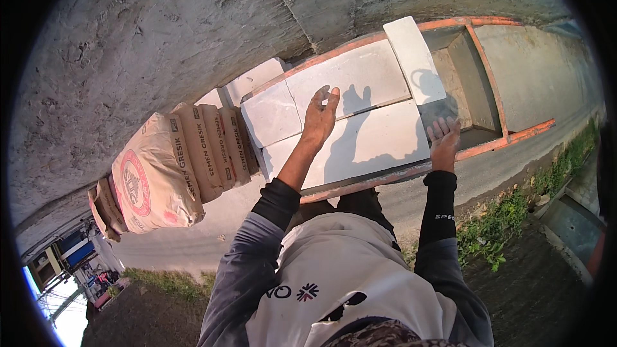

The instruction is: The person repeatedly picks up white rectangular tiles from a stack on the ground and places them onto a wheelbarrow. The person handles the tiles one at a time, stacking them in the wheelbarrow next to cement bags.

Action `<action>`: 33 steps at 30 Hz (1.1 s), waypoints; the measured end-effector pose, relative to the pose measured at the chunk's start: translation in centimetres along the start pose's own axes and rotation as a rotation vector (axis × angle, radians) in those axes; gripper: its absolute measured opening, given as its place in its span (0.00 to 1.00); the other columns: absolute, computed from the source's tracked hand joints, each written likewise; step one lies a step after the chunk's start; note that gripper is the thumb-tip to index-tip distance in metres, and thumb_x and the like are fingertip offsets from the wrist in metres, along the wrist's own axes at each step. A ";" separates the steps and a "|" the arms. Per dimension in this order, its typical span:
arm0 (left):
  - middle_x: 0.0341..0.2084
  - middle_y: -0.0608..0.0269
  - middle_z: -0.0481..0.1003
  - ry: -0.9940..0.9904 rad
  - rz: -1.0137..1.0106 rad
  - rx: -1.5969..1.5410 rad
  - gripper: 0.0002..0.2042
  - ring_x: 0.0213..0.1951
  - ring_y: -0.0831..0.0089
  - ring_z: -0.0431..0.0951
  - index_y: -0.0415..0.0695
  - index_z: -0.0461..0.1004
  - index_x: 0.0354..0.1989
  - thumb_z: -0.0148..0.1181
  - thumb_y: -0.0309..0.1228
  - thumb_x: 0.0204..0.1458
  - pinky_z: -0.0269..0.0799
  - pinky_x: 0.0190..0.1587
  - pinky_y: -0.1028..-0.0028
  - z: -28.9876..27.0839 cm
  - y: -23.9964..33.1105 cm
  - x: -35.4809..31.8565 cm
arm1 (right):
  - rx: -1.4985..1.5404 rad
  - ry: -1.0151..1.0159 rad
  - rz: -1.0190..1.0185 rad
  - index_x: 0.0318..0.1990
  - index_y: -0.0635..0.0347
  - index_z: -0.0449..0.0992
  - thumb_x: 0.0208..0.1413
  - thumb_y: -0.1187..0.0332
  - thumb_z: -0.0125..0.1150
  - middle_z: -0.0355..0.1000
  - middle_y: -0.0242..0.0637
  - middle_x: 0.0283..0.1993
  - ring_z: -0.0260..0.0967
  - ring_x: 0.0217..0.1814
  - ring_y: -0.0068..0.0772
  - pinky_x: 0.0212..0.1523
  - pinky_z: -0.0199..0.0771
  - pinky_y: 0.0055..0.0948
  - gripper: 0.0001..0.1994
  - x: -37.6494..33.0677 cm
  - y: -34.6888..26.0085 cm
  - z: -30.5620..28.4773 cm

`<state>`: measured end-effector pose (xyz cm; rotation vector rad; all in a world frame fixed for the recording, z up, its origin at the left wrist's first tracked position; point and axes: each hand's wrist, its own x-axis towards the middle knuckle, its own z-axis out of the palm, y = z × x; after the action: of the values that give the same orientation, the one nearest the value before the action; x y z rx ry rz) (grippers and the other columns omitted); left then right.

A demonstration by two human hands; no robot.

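Observation:
Pale white building blocks lie side by side in a cart with an orange metal frame [385, 179]. A large near block [379, 141] and a large far block [353, 77] lie flat, with a smaller block [273, 112] at their left. One narrow block [413, 58] sits crosswise at their right end. Over the blocks, my left hand [320, 114] is raised with nothing in it, its fingers slightly bent and apart. My right hand [443, 140] is empty too, fingers stretched out, just short of the crosswise block's near end. Shadows fall across the blocks.
Brown paper cement bags [157, 177] are stacked left of the cart. Beyond it rises a rough grey concrete wall [173, 32]. The cart's tray [472, 77] is exposed at the right, crossed by an orange bar [486, 77]. Green weeds [491, 234] line the pavement.

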<state>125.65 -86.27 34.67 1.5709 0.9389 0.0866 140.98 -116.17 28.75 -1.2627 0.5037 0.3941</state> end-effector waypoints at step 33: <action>0.44 0.37 0.79 1.047 -0.778 -0.295 0.29 0.48 0.49 0.80 0.30 0.77 0.51 0.58 0.50 0.58 0.74 0.52 0.60 -36.6 -60.0 -66.7 | -1.637 -1.798 0.086 0.43 0.65 0.77 0.63 0.59 0.58 0.75 0.36 0.30 0.71 0.27 0.25 0.29 0.71 0.27 0.15 -55.4 49.5 23.3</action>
<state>30.78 -101.34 22.12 0.7266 2.1751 0.4983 71.56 -81.05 25.52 -1.6654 -1.6475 1.9342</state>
